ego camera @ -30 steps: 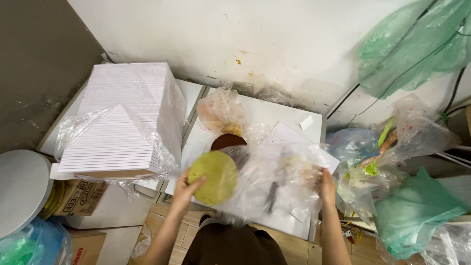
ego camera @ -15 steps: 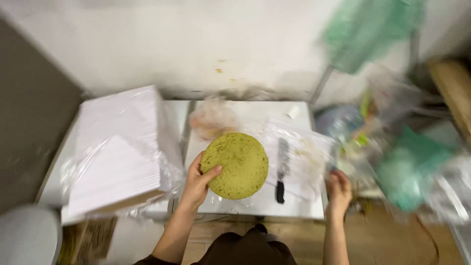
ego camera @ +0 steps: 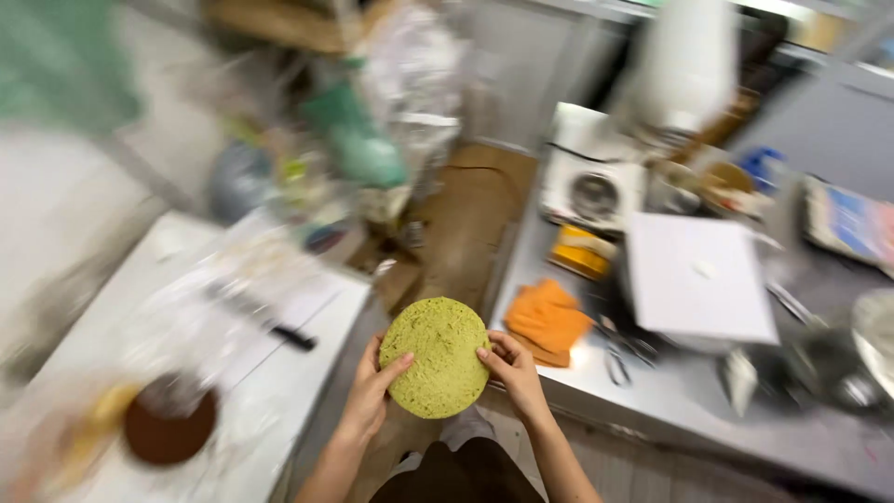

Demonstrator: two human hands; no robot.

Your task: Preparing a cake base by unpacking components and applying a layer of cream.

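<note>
A round green sponge disc (ego camera: 436,357) is gripped at its edges between the left hand (ego camera: 372,391) and right hand (ego camera: 510,368), with the steel table (ego camera: 652,410) lying right of it.

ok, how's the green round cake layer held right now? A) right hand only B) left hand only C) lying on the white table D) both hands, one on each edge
D: the left hand and right hand each grip an opposite edge of the green cake layer, which is held up in the gap between the two tables.
</note>
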